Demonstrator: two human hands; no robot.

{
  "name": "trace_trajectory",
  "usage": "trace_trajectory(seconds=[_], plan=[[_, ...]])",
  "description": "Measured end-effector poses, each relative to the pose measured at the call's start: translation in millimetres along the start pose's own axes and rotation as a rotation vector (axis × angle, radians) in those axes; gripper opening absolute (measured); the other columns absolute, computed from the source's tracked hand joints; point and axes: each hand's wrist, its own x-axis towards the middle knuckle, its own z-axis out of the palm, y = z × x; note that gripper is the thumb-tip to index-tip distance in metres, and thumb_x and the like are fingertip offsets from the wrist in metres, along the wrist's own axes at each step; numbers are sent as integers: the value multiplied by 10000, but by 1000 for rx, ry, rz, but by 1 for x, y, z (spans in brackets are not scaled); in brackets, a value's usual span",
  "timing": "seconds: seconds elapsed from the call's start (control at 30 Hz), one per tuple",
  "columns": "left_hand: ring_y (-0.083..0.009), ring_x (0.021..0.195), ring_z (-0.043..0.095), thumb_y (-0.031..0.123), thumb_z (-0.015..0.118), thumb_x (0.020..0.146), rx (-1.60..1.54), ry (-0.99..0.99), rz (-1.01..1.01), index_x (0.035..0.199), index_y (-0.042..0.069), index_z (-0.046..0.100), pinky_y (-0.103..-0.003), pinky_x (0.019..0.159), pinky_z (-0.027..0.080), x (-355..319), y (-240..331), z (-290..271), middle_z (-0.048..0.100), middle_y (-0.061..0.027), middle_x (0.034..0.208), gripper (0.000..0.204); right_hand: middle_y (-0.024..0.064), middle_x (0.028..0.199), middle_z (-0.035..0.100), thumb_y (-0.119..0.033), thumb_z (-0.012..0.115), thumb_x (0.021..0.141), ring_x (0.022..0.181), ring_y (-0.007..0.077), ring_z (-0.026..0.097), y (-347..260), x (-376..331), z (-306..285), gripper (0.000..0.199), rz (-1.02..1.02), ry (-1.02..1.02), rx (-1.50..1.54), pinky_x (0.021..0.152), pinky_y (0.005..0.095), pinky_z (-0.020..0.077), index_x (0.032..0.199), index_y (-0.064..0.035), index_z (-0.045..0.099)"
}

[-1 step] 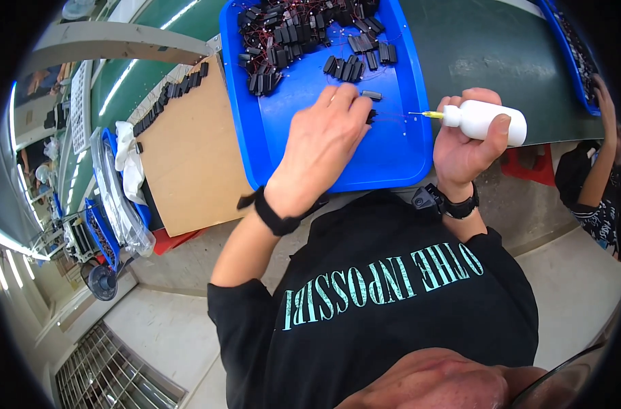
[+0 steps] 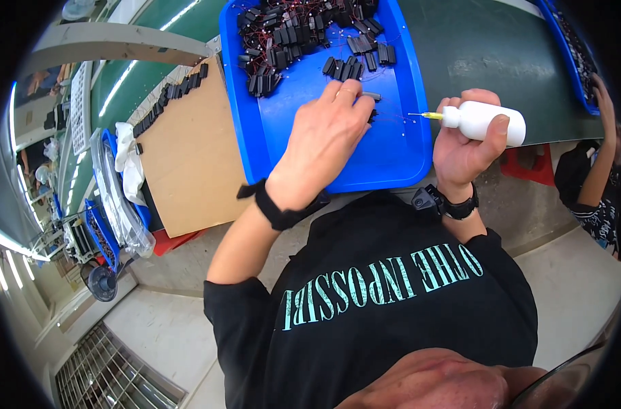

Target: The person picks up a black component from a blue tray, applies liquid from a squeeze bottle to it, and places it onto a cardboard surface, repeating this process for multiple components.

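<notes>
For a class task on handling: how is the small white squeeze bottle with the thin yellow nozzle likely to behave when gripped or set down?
The white bottle looks like soft plastic, so it probably yields to the right hand. Its round body may roll if laid flat. The thin nozzle seems the fragile part.

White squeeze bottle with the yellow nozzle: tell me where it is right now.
In the head view, the white squeeze bottle is gripped in the right hand, just past the right rim of the blue tray, its nozzle pointing left toward the left hand.
</notes>
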Motion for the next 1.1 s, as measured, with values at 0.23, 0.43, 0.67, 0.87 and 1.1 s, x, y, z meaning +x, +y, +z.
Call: trace_trajectory(seconds=[0.23,0.43,0.67,0.87,1.1], plan=[[-255,953,545,113,730,691,16,56,168,995,59,580,-347,716,497,21,-13,5,545,-87,1015,343,78,735,524,-520,461,878,645,164,475,6,-2,-13,501,3,-87,-47,643,304,396,928,-28,539],[-271,968,547,111,712,717,30,-119,234,1062,47,598,-361,767,485,29,-16,2,561,-77,1039,369,75,738,525,-516,464,879,651,163,473,5,0,-14,498,9,-96,-58,642,298,395,929,-26,539],[-269,811,602,92,660,767,-33,-118,169,1008,20,597,-360,664,501,7,-22,6,578,-116,917,259,74,732,525,-508,464,884,658,164,490,1,1,-8,490,-6,-102,-65,640,296,401,924,-27,548],[-207,775,655,86,612,862,-766,-96,-404,1076,-14,569,-298,639,536,-13,-15,-18,615,-127,949,239,76,726,528,-499,461,889,666,163,505,-5,2,-1,487,27,-81,-17,650,299,413,922,-22,553],[-221,918,662,94,597,904,-1653,168,-624,1077,-29,596,-277,750,572,-39,-10,-5,630,-125,1031,212,71,733,521,-488,455,893,655,161,505,-1,-3,19,485,-4,-262,-120,642,290,413,940,-14,545]])
